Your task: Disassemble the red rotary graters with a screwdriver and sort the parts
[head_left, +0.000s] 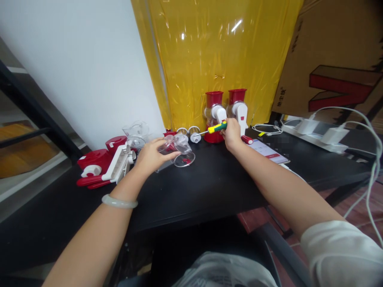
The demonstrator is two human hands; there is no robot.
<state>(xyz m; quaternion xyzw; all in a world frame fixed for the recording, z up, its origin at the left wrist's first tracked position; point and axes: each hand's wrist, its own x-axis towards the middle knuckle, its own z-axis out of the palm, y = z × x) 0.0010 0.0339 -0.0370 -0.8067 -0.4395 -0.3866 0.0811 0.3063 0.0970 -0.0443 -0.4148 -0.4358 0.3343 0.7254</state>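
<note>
1. A left hand, fingers curved and thumb spread only part-way from them, holds a clear housing above a black table, left of the front grater.
2. A right hand wraps its fingers closely around the yellow-and-green handle of a screwdriver, directly before the grater. The shaft points left toward two metal drums that stand just left of the grater; whether the tip touches one cannot be told.
3. Well left of the grater, red parts sit beside a white frame with red legs; a clear piece stands behind.
4. Just right of the grater is a second grater. Farther right lie a phone, lit, a white cable and a power strip bearing two chargers.
5. A yellow sheet hangs behind the grater; a cardboard box leans to its right.
</note>
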